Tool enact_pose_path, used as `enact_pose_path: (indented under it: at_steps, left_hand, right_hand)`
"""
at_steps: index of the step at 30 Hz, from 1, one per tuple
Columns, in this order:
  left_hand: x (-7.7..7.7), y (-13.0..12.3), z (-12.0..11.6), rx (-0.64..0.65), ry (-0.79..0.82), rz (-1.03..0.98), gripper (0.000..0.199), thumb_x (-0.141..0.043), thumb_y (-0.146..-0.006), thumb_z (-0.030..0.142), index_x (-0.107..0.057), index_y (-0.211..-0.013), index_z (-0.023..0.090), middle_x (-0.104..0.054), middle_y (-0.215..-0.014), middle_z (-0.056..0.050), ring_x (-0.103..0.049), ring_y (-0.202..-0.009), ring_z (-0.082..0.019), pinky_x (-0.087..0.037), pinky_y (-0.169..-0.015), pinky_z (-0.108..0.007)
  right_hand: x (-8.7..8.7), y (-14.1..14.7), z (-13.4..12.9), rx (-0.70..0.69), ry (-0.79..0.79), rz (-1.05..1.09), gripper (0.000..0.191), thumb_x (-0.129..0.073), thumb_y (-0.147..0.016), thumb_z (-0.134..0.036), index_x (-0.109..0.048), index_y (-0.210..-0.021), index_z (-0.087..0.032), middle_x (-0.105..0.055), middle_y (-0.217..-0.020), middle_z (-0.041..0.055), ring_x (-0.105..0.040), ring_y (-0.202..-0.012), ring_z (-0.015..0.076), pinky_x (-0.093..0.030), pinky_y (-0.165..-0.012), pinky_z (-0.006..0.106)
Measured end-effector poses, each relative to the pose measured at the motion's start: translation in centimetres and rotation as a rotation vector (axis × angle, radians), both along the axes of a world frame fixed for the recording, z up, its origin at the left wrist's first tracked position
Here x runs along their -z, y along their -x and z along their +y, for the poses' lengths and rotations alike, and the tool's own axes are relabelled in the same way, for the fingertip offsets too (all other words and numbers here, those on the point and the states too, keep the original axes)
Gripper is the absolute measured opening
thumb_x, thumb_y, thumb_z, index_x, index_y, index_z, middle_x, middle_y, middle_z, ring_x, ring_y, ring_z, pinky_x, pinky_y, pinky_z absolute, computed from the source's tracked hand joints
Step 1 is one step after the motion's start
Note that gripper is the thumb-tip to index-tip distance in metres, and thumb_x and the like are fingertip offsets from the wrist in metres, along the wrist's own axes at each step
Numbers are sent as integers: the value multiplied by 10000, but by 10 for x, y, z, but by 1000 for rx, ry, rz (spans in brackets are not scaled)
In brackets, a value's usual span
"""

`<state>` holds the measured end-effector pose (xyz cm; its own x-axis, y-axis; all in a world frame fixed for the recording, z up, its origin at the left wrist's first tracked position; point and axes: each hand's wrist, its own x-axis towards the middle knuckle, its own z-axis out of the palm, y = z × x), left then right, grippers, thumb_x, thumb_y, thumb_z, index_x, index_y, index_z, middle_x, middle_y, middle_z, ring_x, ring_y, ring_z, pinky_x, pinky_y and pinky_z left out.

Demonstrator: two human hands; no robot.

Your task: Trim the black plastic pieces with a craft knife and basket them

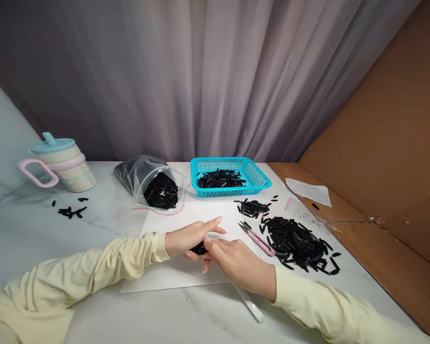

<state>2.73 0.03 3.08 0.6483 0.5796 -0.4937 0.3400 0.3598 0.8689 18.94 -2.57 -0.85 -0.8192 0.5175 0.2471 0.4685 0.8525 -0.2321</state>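
Above a white paper sheet (pixel 154 274), my two hands meet. My left hand (pixel 188 236) curls its fingers under a small bunch of slim black pieces (pixel 199 249), its thumb stretched out. Fingertips of my right hand (pixel 236 260) are pinched together against that bunch; what lies between them is hidden. Pink-handled thread snips (pixel 256 238) rest just beyond my right hand, beside a large heap of black pieces (pixel 297 243). A smaller heap (pixel 252 208) lies behind the snips.
A blue perforated basket (pixel 232 193) and a clear plastic bag (pixel 134 179), both with black pieces inside, stand at the back. Red thread (pixel 182 205) trails by the bag. A lidded cup (pixel 69 165) is far left. A paper slip (pixel 308 191) lies near the cardboard wall (pixel 380 157).
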Motion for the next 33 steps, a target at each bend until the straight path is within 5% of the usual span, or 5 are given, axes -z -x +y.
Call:
enact_pose_path:
  at_steps: [5, 11, 15, 21, 33]
  left_hand:
    - [-3, 0, -2, 73, 26, -18, 700, -294, -831, 658, -426, -1243, 108, -527, -424, 31, -238, -256, -49, -96, -311, -186]
    - [8, 4, 5, 108, 18, -147, 413, -420, -852, 522, -537, -764, 135, -526, -475, 31, -211, -275, -22, -95, -311, -201]
    - [-2, 14, 10, 21, -102, -64, 280, -506, -843, 362, -598, -959, 126, -420, -444, 89, -213, -309, -24, -126, -330, -183]
    - [-27, 23, 4, 16, -279, 61, 286, -510, -842, 381, -641, -933, 144, -402, -458, 83, -269, -372, -33, -218, -360, -155]
    - [-24, 20, -3, 1, -495, 163, 277, -514, -837, 319, -713, -934, 154, -373, -411, 73, -298, -400, -48, -254, -399, -158]
  right_hand:
    - [4, -8, -7, -38, 160, 175, 198, -323, -904, -64, -405, -1045, -176, -689, -844, 35, -637, -743, 127, -479, -610, 222]
    - [15, -10, -6, 75, 249, 572, 130, -388, -915, -118, -469, -979, -196, -679, -746, 0, -623, -639, 104, -479, -591, 191]
    - [13, -11, -7, 204, 194, 738, 93, -475, -882, -123, -541, -915, -180, -651, -668, -1, -585, -527, 91, -471, -507, 176]
    - [12, -11, -9, 189, 138, 825, 181, -502, -863, -85, -588, -1000, -166, -683, -714, 22, -642, -594, 105, -528, -568, 189]
    - [13, -13, -10, 146, 248, 839, 222, -448, -878, -80, -507, -1073, -169, -668, -825, 51, -661, -719, 126, -554, -629, 236]
